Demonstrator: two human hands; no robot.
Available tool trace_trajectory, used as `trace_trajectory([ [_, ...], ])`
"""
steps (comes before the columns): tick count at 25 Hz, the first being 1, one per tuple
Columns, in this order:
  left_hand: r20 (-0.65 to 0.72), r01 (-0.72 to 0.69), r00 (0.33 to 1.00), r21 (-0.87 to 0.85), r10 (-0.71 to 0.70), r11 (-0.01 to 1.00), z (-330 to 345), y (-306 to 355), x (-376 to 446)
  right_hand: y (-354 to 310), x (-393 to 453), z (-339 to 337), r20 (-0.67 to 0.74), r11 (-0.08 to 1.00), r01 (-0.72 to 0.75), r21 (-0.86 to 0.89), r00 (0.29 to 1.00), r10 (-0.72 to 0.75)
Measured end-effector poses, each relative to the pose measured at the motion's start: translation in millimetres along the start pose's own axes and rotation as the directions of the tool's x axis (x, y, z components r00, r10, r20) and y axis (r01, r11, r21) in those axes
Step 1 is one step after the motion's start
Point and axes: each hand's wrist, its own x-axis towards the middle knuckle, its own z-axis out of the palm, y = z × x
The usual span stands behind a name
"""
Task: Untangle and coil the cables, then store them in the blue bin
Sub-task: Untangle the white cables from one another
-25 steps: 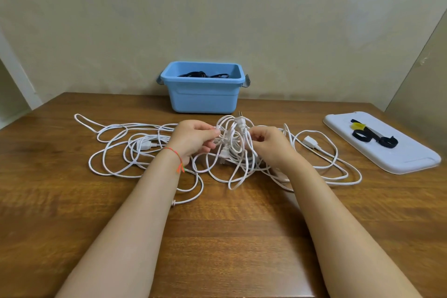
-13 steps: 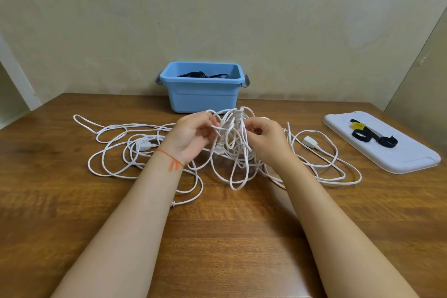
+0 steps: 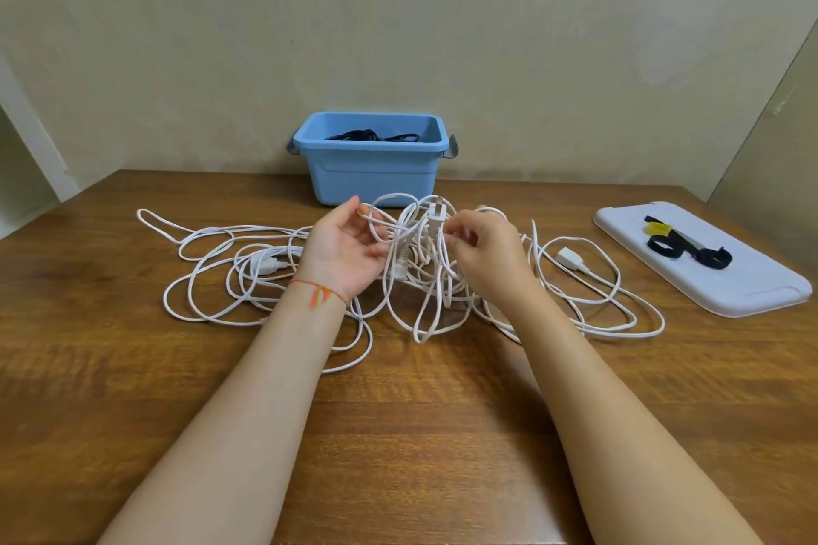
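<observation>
Now both hands (image 3: 347, 250) (image 3: 489, 252) lift white cables (image 3: 425, 279) between them.

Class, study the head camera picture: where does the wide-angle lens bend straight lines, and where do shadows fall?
Head view: the table far edge bows and the right-hand wall leans inward; soft, even light, faint shadows under the white cables and forearms; no glare.

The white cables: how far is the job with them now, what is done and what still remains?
Done: only black cables lie in the blue bin. In hand: both hands lift the middle of the white tangle; the right hand pinches a strand near a plug, the left hand is open under the loops. Left: all the untangling, coiling and storing; straps wait on the lid.
</observation>
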Motion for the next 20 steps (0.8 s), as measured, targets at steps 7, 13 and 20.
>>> trace_trajectory([
  [7,-0.042,0.236,0.967,0.517,-0.251,0.823,-5,0,0,2,-2,-1,0.103,0.999,0.007,-0.032,0.995,-0.004],
  [13,-0.039,-0.112,0.992,0.14,0.119,0.984,1,10,-2,14,7,-14,-0.06,0.99,-0.086,0.112,0.994,0.093],
  [20,-0.104,0.015,0.992,0.682,0.077,0.731,-3,1,2,20,6,-22,0.123,0.976,-0.211,-0.057,0.968,0.217],
])
